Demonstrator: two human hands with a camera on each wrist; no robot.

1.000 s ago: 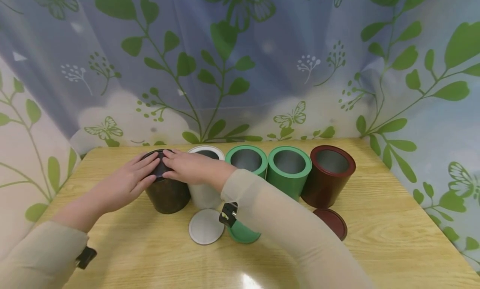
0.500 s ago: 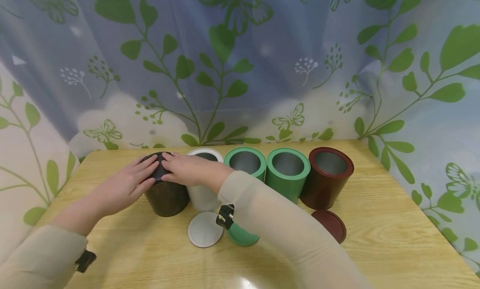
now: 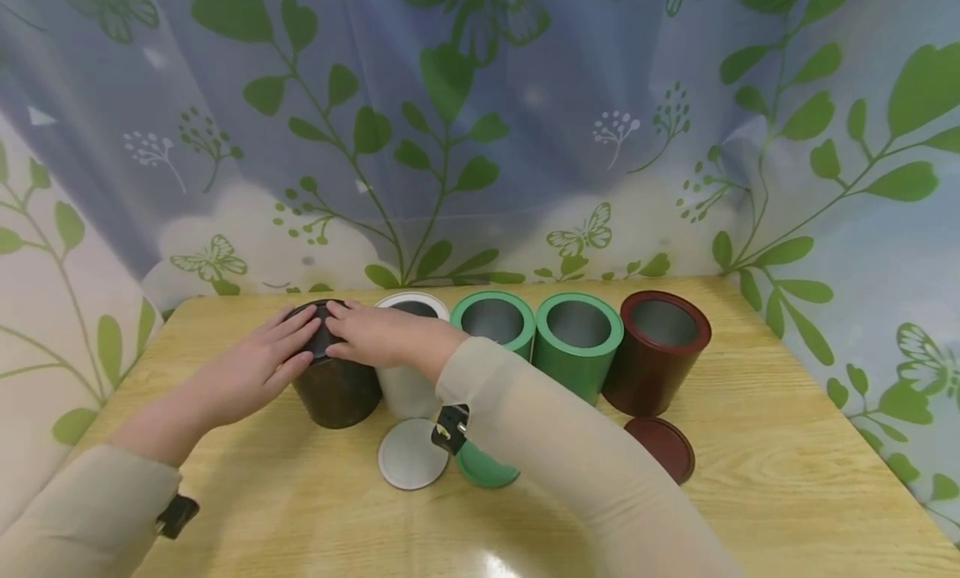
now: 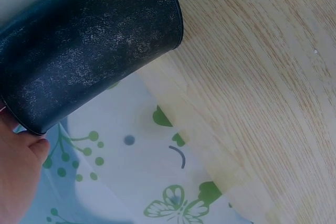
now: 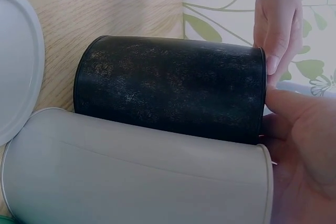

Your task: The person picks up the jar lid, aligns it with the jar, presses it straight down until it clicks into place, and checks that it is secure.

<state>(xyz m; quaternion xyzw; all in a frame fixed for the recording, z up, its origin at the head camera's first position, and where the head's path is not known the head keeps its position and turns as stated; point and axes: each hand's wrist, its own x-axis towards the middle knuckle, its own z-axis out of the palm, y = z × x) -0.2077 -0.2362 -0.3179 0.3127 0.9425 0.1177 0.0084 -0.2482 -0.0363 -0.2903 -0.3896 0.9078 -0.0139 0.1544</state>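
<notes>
Leaf-and-butterfly printed curtains enclose a pale wooden table [image 3: 750, 478] carrying a row of five cylindrical tins. Head view: the left hand [image 3: 251, 370] and right hand [image 3: 382, 335] both lie flat on the dark lid [image 3: 321, 338] of the speckled black metal tin [image 3: 335, 388] at the left end of the row, fingers extended and pressing, not curled round anything. The lid appears seated. Judgement: the closing of this tin is at the pressing-down stage; the next move calls for even downward pressure around the rim, then release. Beside it stands the open white tin [image 3: 407, 386], then two open green tins [image 3: 495, 321] [image 3: 577, 341] and an open maroon tin [image 3: 656, 349]. A white round lid [image 3: 411, 455], a green lid [image 3: 487, 470] and a maroon lid [image 3: 663, 446] lie loose in front.

Left wrist view: the black tin's wall [image 4: 89, 45] stands near the table edge; a fingertip [image 4: 37, 145] meets its top rim.

Right wrist view: the black tin [image 5: 168, 87] touches the white tin [image 5: 131, 177]; fingers of both hands rest at the rim, extended.
</notes>
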